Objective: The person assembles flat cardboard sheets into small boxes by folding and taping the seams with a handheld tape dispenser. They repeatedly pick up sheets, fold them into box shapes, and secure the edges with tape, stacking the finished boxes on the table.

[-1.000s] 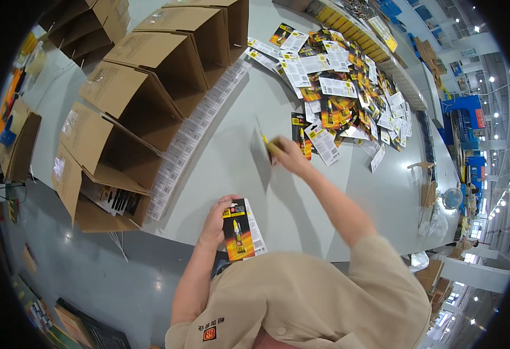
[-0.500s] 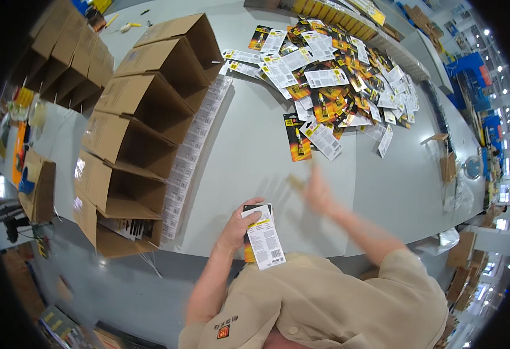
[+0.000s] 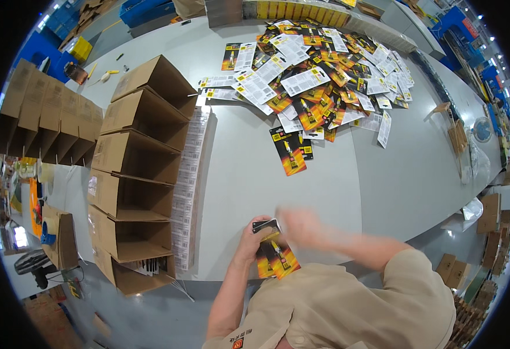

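My left hand (image 3: 248, 243) is closed around a small stack of blister packs (image 3: 279, 257), held low before my shirt at the table's near edge. The top pack shows its black, orange and yellow front with a small tube on it. Smeared by motion, my right hand (image 3: 302, 225) is beside the upper end of that stack; its fingers cannot be made out. Farther off lies a big loose heap of similar packs (image 3: 316, 81), some showing white printed backs, others their fronts. One pack (image 3: 290, 152) lies face up at the heap's near edge, partly over another.
To the left stands a row of open cardboard boxes (image 3: 135, 157); the nearest holds some packs. Alongside runs a long stack of white labelled items (image 3: 186, 192). More cartons (image 3: 51, 116) stand farther left. A wooden piece (image 3: 457, 136) and clear plastic (image 3: 480, 163) lie at right.
My right hand has come back from near the heap to the held stack. A front-side-up pack now tops the stack instead of a white back. The white-backed pack at the heap's near edge is gone.
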{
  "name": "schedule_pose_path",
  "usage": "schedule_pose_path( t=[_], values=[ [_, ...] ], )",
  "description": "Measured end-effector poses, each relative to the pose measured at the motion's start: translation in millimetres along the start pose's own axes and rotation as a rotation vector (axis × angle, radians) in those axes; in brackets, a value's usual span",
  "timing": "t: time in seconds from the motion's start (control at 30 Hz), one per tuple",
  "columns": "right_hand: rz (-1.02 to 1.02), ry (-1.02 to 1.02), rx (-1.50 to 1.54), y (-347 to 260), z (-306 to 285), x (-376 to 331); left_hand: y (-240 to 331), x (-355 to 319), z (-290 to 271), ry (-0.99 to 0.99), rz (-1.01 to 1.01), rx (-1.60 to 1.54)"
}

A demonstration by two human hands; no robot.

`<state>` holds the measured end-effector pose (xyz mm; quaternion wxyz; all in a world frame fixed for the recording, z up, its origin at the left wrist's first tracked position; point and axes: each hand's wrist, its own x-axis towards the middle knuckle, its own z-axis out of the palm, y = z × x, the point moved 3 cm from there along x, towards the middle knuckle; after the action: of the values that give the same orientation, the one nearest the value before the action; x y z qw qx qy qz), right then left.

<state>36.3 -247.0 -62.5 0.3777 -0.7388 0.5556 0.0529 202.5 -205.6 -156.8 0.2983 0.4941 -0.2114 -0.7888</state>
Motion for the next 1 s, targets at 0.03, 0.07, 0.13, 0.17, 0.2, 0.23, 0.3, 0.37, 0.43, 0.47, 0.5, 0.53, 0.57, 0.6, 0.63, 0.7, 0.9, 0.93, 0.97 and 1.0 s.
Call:
schedule_pose_path(
  t=[0.03,0.07,0.13,0.17,0.2,0.23,0.3,0.37,0.43,0.47,0.5,0.53,0.57,0.6,0.63,0.7,0.9,0.93,0.97,1.0],
  values=[
    [0.065,0.314,-0.068,18,-32,29,-1,4,-4,-0.006,-0.009,-0.064],
    [0.138,0.582,-0.169,41,-63,58,-2,5,-7,-0.039,0.01,-0.142],
    [0.322,0.523,-0.093,75,-73,88,-8,9,-17,-0.072,-0.049,-0.181],
    [0.177,0.526,0.064,80,-64,88,-10,8,-22,-0.085,-0.057,-0.171],
    [0.086,0.452,0.222,83,-49,86,-13,8,-27,-0.077,-0.062,-0.153],
    [0.075,0.276,0.384,84,-24,74,-18,6,-28,-0.107,-0.127,-0.273],
    [0.113,-0.138,0.865,78,29,38,-20,4,-28,-0.168,-0.093,-0.379],
    [0.238,-0.316,1.008,72,62,7,-19,2,-27,-0.105,-0.04,-0.172],
    [0.331,0.025,1.061,67,75,-9,-14,1,-22,-0.103,0.008,-0.119],
    [0.33,0.193,1.125,62,83,-16,-12,0,-20,-0.086,0.002,-0.08],
    [0.318,0.105,1.0,53,92,-20,-9,0,-17,-0.095,0.021,-0.053],
    [0.258,0.055,0.901,44,99,-22,-6,-1,-14,-0.124,0.047,-0.025],
    [0.121,-0.048,0.803,36,99,-18,-4,-3,-14,-0.089,0.014,-0.032],
    [0.164,-0.151,0.672,35,96,-11,-3,-5,-14,-0.074,-0.018,-0.036],
    [0.143,-0.341,0.529,37,88,-1,-5,-7,-15,0.005,-0.097,-0.017],
    [-0.069,-0.208,-0.057,51,35,34,-3,-12,-13,-0.038,-0.014,-0.109],
    [0.35,0.645,-0.486,105,-171,126,-7,-16,-14,-0.106,0.019,-0.197],
    [0.238,0.609,-0.424,95,-168,120,-7,-14,-14,-0.105,0.002,-0.191],
    [0.283,0.49,-0.404,82,-145,100,-10,-11,-16,-0.032,-0.06,-0.191],
    [0.168,0.389,-0.305,64,-110,76,-10,-9,-13,-0.107,-0.031,-0.2]
  ],
)
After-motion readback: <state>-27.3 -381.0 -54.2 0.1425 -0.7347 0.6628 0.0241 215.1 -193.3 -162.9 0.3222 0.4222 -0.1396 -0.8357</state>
